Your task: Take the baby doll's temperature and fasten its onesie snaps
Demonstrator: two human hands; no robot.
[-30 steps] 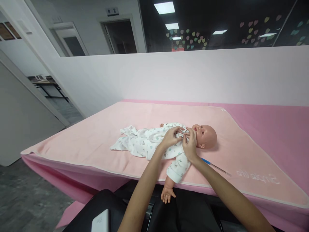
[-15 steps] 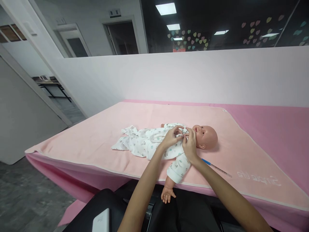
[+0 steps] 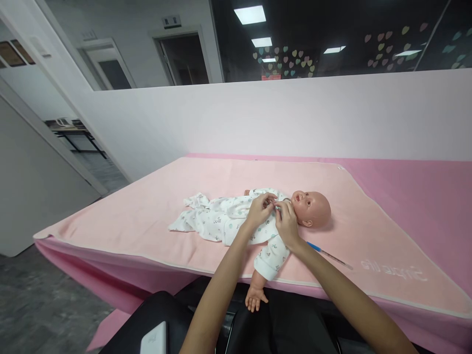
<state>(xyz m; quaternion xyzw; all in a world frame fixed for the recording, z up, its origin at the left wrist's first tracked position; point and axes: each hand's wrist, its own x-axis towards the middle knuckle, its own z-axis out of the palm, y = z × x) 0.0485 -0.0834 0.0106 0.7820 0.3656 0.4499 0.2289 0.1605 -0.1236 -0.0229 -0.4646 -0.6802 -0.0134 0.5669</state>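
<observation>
A baby doll lies on its back, head to the right, in a white printed romper. At the upper chest, just below the neck, my left hand has its fingers curled into a pinch on the romper's front. Close against it, my right hand also pinches the cloth there, fingertips nearly meeting the left ones. The bit of cloth between the fingertips is mostly hidden. One doll arm hangs over the table's near edge, below my wrists.
A blue-handled thin metal tool lies right of my right forearm. The doll rests on a peach mat over a pink cloth. A white wall stands behind. A white device sits on my lap at lower left.
Both hands have shifted slightly left, down the romper's front from the neck. The fold of white cloth seen between the fingertips before is now mostly covered.
</observation>
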